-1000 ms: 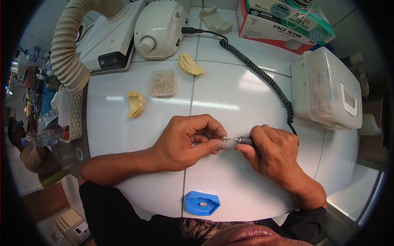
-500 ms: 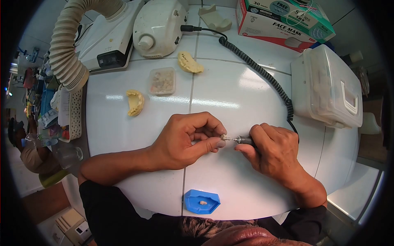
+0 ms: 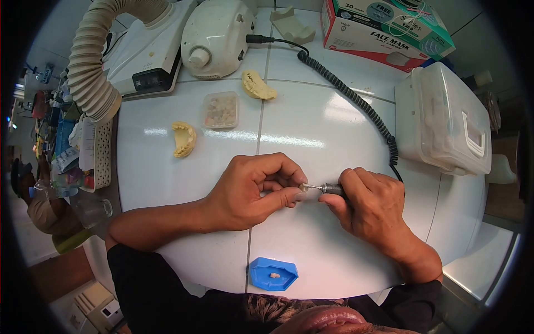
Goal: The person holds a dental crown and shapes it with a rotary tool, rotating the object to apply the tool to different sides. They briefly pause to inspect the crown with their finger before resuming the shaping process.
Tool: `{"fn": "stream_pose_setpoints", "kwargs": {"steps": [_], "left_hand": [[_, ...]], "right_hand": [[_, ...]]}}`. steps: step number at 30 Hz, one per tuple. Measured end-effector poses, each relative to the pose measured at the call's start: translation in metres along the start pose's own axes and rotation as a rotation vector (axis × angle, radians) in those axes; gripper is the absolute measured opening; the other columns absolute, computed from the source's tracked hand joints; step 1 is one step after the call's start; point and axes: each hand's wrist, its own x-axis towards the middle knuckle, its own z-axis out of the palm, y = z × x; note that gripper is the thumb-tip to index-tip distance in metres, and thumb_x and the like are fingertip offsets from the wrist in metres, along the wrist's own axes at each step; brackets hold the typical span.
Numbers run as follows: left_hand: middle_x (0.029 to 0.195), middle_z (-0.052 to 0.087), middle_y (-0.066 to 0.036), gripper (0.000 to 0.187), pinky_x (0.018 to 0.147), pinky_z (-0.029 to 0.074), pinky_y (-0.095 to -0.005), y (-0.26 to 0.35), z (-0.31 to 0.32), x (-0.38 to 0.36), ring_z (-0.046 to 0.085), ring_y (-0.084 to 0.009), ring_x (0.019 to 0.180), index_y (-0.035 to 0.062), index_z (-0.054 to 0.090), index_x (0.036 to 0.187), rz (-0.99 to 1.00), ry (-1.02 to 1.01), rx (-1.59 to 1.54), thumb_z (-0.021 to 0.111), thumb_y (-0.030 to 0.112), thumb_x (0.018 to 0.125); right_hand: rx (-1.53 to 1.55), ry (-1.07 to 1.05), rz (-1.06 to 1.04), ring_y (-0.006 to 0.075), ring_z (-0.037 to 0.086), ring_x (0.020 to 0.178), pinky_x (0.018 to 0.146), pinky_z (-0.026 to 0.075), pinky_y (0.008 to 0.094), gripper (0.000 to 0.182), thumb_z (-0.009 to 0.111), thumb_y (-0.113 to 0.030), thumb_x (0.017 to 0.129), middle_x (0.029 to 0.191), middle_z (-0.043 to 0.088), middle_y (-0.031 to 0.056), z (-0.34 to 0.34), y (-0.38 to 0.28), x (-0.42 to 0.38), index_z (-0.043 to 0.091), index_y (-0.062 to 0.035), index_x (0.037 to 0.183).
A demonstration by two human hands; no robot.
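Between the thumb and fingertips of my left hand (image 3: 253,192) sits a small pale tooth-like piece (image 3: 304,187), partly covered by the fingers. My right hand (image 3: 374,203) is wrapped round a dark rotary handpiece (image 3: 332,190), and its thin bur (image 3: 314,187) points left, touching or almost touching the piece. Below the hands a blue tray (image 3: 257,269) holds another small tooth-like piece (image 3: 275,275). Beyond my left hand lie two yellow plaster dental models, one curved (image 3: 191,139) and one with writing (image 3: 257,87), beside a clear box of small pieces (image 3: 221,110).
A coiled black cord (image 3: 356,93) runs from the white control unit (image 3: 217,42) toward the right. At back left stands a ribbed hose (image 3: 84,78); a face mask box (image 3: 384,33) and a lidded plastic case (image 3: 442,119) are on the right. Another person (image 3: 47,209) is at far left.
Both hands keep nearly the same place and hold. The view has shifted very slightly; nothing was picked up or let go.
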Motion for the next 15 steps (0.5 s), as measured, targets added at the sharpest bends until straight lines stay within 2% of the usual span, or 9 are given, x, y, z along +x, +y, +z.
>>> {"fn": "stream_pose_setpoints", "kwargs": {"steps": [6, 9, 15], "left_hand": [[0.1, 0.078, -0.011, 0.015, 0.08, 0.063, -0.0252, -0.0011, 0.0007, -0.0001, 0.077, -0.012, 0.093, -0.0066, 0.07, 0.115, 0.004, 0.009, -0.005, 0.076, 0.001, 0.103], [0.109, 0.073, -0.013, 0.016, 0.088, 0.067, -0.0281, 0.0027, -0.0022, 0.0001, 0.077, -0.016, 0.102, -0.0096, 0.066, 0.121, -0.013, -0.047, 0.028, 0.069, -0.005, 0.106], [0.106, 0.074, -0.012, 0.014, 0.083, 0.066, -0.0262, 0.0026, -0.0022, -0.0005, 0.077, -0.0141, 0.095, -0.0085, 0.069, 0.115, 0.075, -0.028, 0.116, 0.075, -0.003, 0.103]], "right_hand": [[0.01, -0.016, 0.0, 0.0217, 0.055, 0.047, 0.046, 0.044, 0.035, 0.052, 0.082, -0.053, 0.097, 0.064, 0.053, 0.003, -0.0005, 0.0006, -0.0014, 0.056, -0.0108, 0.08], [0.018, -0.018, -0.003, 0.0219, 0.055, 0.047, 0.046, 0.044, 0.0352, 0.052, 0.081, -0.053, 0.097, 0.064, 0.053, 0.0031, -0.001, 0.0012, -0.0014, 0.056, -0.0108, 0.08], [0.032, 0.023, 0.012, 0.0218, 0.054, 0.047, 0.046, 0.044, 0.0353, 0.053, 0.08, -0.054, 0.098, 0.064, 0.052, 0.0029, 0.002, 0.0026, -0.0023, 0.056, -0.0108, 0.08]]}}
